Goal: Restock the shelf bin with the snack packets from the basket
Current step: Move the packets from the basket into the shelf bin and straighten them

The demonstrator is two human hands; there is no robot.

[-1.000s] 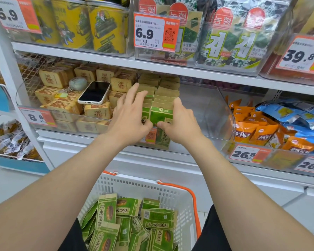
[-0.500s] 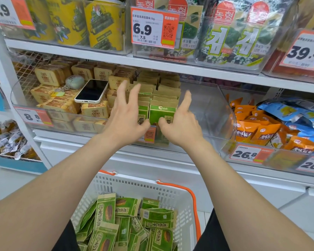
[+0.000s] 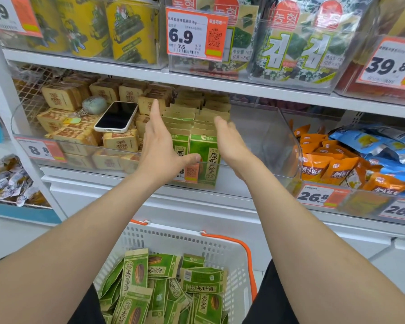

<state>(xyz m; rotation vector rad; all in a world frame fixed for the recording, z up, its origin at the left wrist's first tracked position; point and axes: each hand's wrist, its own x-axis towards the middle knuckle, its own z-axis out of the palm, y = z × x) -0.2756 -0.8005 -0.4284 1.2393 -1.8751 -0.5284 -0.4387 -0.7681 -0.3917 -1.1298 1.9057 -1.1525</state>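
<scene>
Green and tan snack packets (image 3: pixel 204 150) stand upright in two rows inside the clear shelf bin (image 3: pixel 267 136). My left hand (image 3: pixel 160 146) is held with straight fingers at the left side of the rows, thumb near the front packet. On the right side of the rows my right hand (image 3: pixel 232 143) is held flat, fingers straight. Neither hand holds anything. Below, a white basket (image 3: pixel 189 239) with orange handles holds several loose green packets (image 3: pixel 173 286).
A phone (image 3: pixel 116 116) lies on tan boxed snacks (image 3: pixel 75 127) in the bin to the left. Orange and blue bags (image 3: pixel 351 160) fill the bin to the right. The right part of the clear bin holds no packets. Seaweed packs stand on the shelf above.
Both hands have let go of the front packets and opened. They have spread apart to the two sides of the rows, and the front packets now show between them.
</scene>
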